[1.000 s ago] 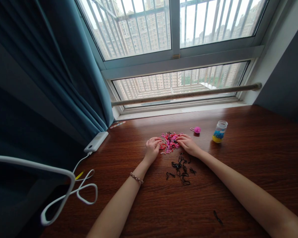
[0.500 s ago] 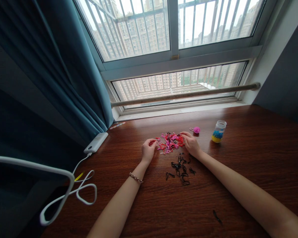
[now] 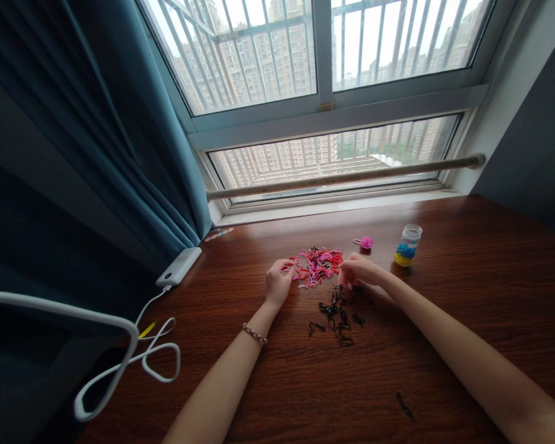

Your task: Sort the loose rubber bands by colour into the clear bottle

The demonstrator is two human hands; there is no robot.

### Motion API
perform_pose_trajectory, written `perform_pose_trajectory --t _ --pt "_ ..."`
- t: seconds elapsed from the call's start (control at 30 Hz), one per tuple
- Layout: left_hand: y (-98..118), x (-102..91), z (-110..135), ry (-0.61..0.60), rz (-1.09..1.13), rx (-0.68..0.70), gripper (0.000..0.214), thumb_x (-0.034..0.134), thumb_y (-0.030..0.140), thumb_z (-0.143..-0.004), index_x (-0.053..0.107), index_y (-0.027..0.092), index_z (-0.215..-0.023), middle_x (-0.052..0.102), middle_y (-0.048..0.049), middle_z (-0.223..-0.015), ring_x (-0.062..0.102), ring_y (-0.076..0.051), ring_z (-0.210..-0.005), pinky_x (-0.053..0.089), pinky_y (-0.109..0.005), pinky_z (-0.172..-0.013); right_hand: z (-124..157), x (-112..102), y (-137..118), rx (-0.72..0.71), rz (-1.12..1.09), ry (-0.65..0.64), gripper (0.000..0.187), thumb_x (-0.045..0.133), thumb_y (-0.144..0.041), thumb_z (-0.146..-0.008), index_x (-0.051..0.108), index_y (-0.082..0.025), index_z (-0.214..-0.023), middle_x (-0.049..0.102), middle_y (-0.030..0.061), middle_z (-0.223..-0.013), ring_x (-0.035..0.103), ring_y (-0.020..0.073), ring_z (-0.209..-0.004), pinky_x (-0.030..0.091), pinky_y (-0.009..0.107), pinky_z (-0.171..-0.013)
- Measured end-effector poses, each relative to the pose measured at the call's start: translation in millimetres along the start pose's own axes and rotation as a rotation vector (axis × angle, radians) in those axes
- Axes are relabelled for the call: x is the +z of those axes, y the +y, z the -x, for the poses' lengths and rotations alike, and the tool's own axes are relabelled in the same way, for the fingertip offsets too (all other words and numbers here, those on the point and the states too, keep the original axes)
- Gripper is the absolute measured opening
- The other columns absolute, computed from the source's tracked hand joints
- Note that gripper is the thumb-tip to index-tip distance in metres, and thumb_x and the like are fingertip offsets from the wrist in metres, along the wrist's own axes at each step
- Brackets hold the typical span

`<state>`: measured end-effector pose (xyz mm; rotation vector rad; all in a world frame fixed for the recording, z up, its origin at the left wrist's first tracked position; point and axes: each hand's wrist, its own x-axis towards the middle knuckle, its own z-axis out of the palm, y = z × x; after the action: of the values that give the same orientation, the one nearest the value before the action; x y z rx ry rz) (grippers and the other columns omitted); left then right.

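Observation:
A pile of small pink and red rubber bands (image 3: pixel 319 265), with some black ones mixed in, lies on the brown table. At its left edge is my left hand (image 3: pixel 279 282), thumb and fingers pinched together; whatever is between them is too small to make out. My right hand (image 3: pixel 358 269) is just right of the pile, its fingers bent downward and close together. Its fingertips are at the upper end of a loose group of black rubber bands (image 3: pixel 342 316). I cannot make out what they hold.
A clear jar (image 3: pixel 407 245) with blue and yellow contents stands at the back right, beside a pink lid (image 3: pixel 366 242) with a loop. One black band (image 3: pixel 404 405) lies near the front. A white power bank (image 3: pixel 179 267) with a white cable (image 3: pixel 161 351) is at left.
My right hand has moved from the right edge of the coloured pile toward me, to the upper end of the black bands. My left hand has barely shifted.

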<state>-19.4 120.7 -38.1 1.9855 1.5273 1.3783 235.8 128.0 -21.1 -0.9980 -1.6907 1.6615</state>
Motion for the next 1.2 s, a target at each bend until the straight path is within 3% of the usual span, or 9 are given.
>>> perform_pose_trajectory --t 0.07,0.2,0.3,0.4,0.5,0.67,0.83,0.9,1.2 --pt "6 -1.4 1 -0.026 -0.009 0.036 0.011 0.054 0.025 -0.076 0.063 0.018 -0.077 0.064 -0.0039 -0.083 0.06 -0.016 -0.081 0.048 -0.03 -0.077 2 -1 -1 0.009 0.037 -0.072 0.043 0.044 -0.04 -0.076 0.067 -0.007 -0.059 0.066 0.0103 -0.058 0.055 0.0112 -0.038 0.03 0.018 -0.033" --pt "23 -0.6 6 -0.143 0.059 0.106 0.01 0.057 0.026 -0.075 0.063 0.019 -0.073 0.065 -0.0028 -0.08 0.06 -0.016 -0.08 0.047 -0.031 -0.079 -2 -2 4 -0.196 0.204 0.239 0.048 0.039 -0.044 -0.082 0.07 -0.009 -0.071 0.067 0.0083 -0.06 0.055 0.0108 -0.041 0.034 0.019 -0.037" --pt "40 4.6 16 -0.343 0.151 0.194 0.013 0.057 0.029 -0.076 0.064 0.018 -0.072 0.065 -0.0036 -0.077 0.06 -0.015 -0.075 0.049 -0.028 -0.074 -7 -2 9 -0.407 0.454 0.388 0.04 0.04 -0.04 -0.085 0.071 -0.015 -0.08 0.069 0.0078 -0.079 0.062 0.0175 -0.073 0.048 0.028 -0.065" --pt "55 11.8 28 -0.57 0.175 0.326 0.018 0.052 0.031 -0.08 0.065 0.019 -0.074 0.065 -0.0044 -0.076 0.059 -0.014 -0.073 0.048 -0.026 -0.07 -9 1 14 -0.555 0.685 0.341 0.031 0.041 -0.034 -0.086 0.069 -0.021 -0.089 0.068 0.0048 -0.095 0.056 0.02 -0.097 0.04 0.037 -0.09" --pt "63 16.5 36 -0.678 0.136 0.427 0.023 0.048 0.034 -0.082 0.067 0.021 -0.079 0.065 -0.0055 -0.078 0.059 -0.014 -0.075 0.048 -0.026 -0.072 -11 3 18 -0.59 0.81 0.294 0.028 0.041 -0.031 -0.087 0.067 -0.025 -0.096 0.066 0.0024 -0.101 0.052 0.0204 -0.104 0.035 0.042 -0.096" --pt "55 13.2 30 -0.596 0.028 0.457 0.025 0.05 0.04 -0.081 0.068 0.022 -0.076 0.065 -0.0049 -0.075 0.057 -0.015 -0.073 0.046 -0.029 -0.075 -13 3 23 -0.57 0.886 0.293 0.029 0.04 -0.031 -0.088 0.066 -0.026 -0.1 0.065 0.0018 -0.104 0.046 0.0218 -0.111 0.035 0.043 -0.096" --pt "30 2.4 9 -0.221 -0.148 0.281 0.024 0.046 0.036 -0.083 0.065 0.022 -0.081 0.064 -0.005 -0.083 0.055 -0.018 -0.087 0.043 -0.033 -0.084 -12 5 23 -0.551 0.991 0.24 0.029 0.039 -0.033 -0.088 0.064 -0.03 -0.103 0.061 0.0009 -0.113 0.042 0.0239 -0.115 0.031 0.046 -0.096" --pt "20 0.5 3 -0.164 -0.21 0.223 0.022 0.046 0.034 -0.084 0.065 0.022 -0.086 0.063 -0.005 -0.093 0.052 -0.02 -0.099 0.039 -0.037 -0.092 -11 6 22 -0.541 1.032 0.222 0.029 0.038 -0.033 -0.089 0.062 -0.03 -0.105 0.059 0.0006 -0.115 0.041 0.0242 -0.115 0.03 0.047 -0.097" --pt "11 6.2 1 -0.44 -0.269 0.102 0.029 0.033 0.034 -0.089 0.06 0.029 -0.098 0.059 -0.0012 -0.115 0.034 -0.024 -0.124 0.005 -0.064 -0.099 -8 10 17 -0.537 1.062 0.267 0.031 0.036 -0.033 -0.09 0.063 -0.024 -0.101 0.059 0.0055 -0.108 0.045 0.0222 -0.107 0.033 0.042 -0.094"
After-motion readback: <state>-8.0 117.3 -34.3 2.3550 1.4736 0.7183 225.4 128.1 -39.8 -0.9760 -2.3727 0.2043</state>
